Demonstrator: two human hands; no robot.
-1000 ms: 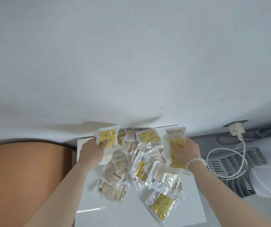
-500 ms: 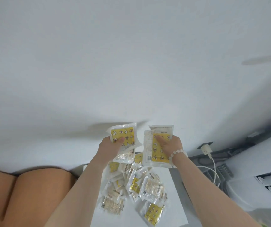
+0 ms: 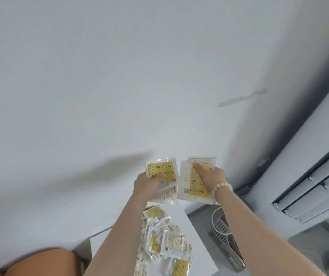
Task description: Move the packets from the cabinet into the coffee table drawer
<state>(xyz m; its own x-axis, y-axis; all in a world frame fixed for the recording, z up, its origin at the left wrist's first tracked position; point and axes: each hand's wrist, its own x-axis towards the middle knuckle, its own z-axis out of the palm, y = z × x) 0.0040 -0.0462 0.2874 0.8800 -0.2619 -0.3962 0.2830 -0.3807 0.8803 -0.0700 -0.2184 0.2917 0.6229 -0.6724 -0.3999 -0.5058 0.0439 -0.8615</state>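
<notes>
The left hand [image 3: 147, 185] and right hand [image 3: 212, 176] each grip a thin stack of packets [image 3: 189, 184] above the heap [image 3: 169, 242] on the white cabinet [image 3: 191, 226]; they seem light, soft and slippery, so I think a thumb across the middle holds best.

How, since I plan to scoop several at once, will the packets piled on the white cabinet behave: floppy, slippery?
Probably light: the left hand lifts a stack by a thumb pinch. Likely slippery: the packets on the cabinet are glossy film, slumped over one another. Fairly flat rather than floppy, I'd guess: those in the right hand look unbent.
</notes>
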